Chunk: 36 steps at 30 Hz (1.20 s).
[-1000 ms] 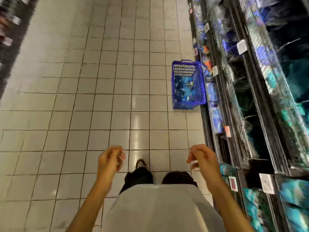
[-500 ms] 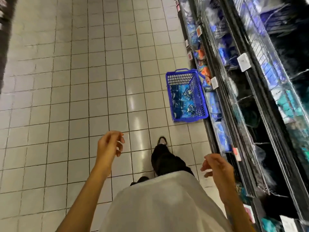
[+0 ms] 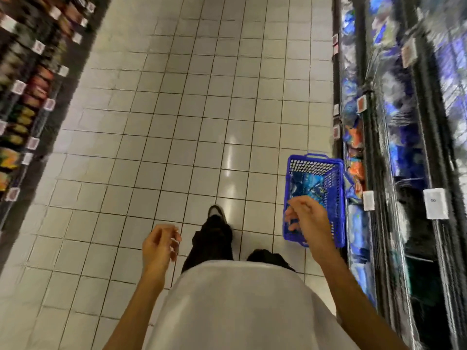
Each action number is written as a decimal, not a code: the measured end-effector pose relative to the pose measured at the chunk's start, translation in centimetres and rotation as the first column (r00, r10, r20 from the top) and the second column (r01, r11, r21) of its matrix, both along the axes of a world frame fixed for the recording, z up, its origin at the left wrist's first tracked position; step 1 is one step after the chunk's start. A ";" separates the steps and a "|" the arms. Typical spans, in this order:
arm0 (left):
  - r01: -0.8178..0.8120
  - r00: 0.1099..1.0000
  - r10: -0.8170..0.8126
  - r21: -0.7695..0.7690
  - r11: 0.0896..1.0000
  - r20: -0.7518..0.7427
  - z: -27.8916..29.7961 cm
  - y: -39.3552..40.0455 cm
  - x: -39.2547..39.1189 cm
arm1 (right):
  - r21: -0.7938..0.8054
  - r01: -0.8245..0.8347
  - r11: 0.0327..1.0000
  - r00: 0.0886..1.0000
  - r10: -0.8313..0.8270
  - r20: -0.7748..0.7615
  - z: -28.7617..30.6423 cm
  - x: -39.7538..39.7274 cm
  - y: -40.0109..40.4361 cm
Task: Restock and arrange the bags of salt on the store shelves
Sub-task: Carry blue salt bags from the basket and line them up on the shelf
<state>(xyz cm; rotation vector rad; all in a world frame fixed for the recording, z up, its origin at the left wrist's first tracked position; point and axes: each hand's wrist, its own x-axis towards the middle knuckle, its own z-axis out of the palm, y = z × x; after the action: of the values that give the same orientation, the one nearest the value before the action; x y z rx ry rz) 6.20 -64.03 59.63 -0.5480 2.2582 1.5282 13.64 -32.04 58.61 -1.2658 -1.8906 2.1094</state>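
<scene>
Tiled aisle: basket of salt bags now nearer, at shelves; left hand, right hand loosely curled, empty. Pickup likely next.

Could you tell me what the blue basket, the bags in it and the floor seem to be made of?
Blue basket: likely moulded plastic, judging by its lattice walls and one even colour. Bags: probably glossy plastic film, with bright sheen, though blurred. Floor: glazed-looking pale tiles, with dark grout lines and light reflections.

Blue salt bags — piled in blue basket — beside shelves.
</scene>
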 end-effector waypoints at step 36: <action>0.999 -0.039 -0.884 0.002 -0.043 0.466 -18.1 46.8 -25.6 | -0.182 0.981 0.067 0.151 -0.852 0.501 -17.8 -8.4 7.7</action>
<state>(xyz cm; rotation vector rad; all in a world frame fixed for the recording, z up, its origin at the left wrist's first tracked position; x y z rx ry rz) -19.42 -17.19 41.54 0.7166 1.7062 0.1552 5.28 -24.33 40.82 -2.0948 -0.0377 1.5395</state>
